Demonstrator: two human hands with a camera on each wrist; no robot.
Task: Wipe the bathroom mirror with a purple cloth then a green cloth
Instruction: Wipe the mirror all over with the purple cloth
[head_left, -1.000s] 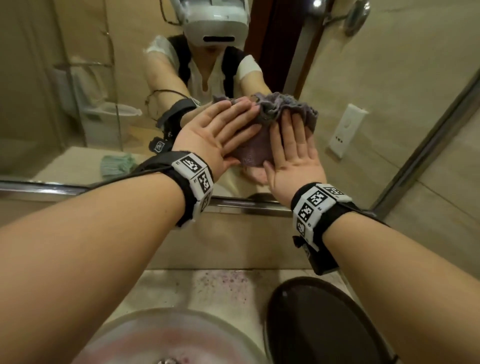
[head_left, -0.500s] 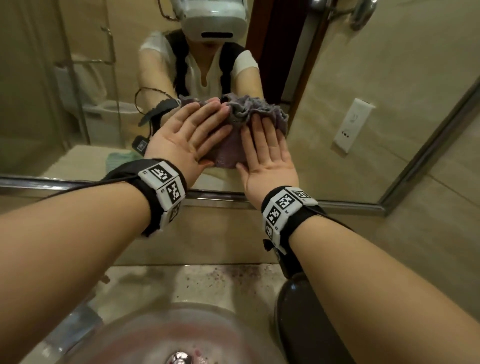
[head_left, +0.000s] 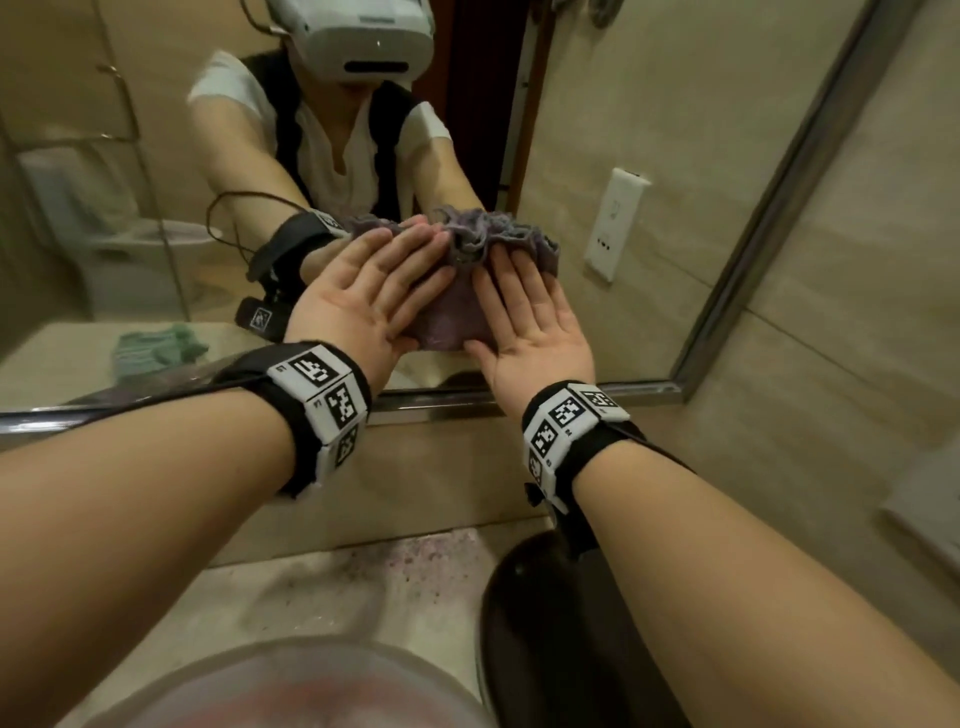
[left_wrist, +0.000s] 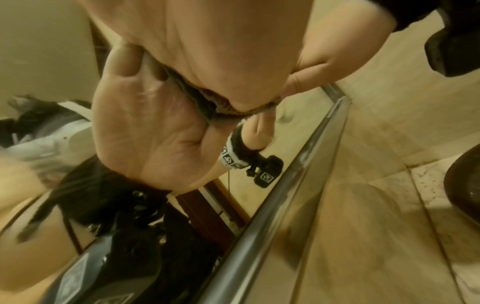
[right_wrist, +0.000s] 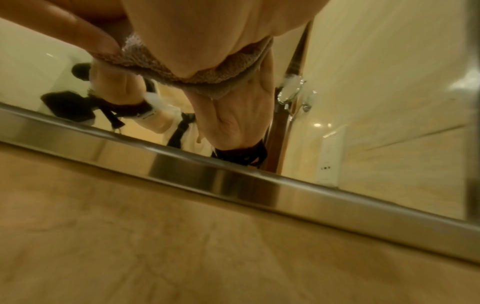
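Observation:
A crumpled purple cloth (head_left: 457, 317) is pressed against the bathroom mirror (head_left: 649, 119), low down near its metal frame (head_left: 519, 400). My left hand (head_left: 384, 275) lies flat on the cloth's left half, fingers straight. My right hand (head_left: 519, 296) lies flat on its right half, and the cloth bunches up above the fingertips. In the left wrist view the cloth's edge (left_wrist: 207, 107) shows under the palm (left_wrist: 207, 51). In the right wrist view the fuzzy cloth (right_wrist: 155, 61) sits beneath the palm (right_wrist: 207, 41). A green cloth (head_left: 156, 348) appears in the mirror's reflection at the lower left.
Below the hands lie a speckled counter (head_left: 363, 582), a glass basin (head_left: 291, 686) and a dark round dish (head_left: 545, 623) on the right. The mirror's frame corner (head_left: 680, 384) meets the tiled side wall (head_left: 857, 364). A wall socket (head_left: 615, 223) is reflected right of the cloth.
Both flat hands slid the purple cloth left across the glass, then back right toward the reflected socket. Their flat press on the cloth is unchanged.

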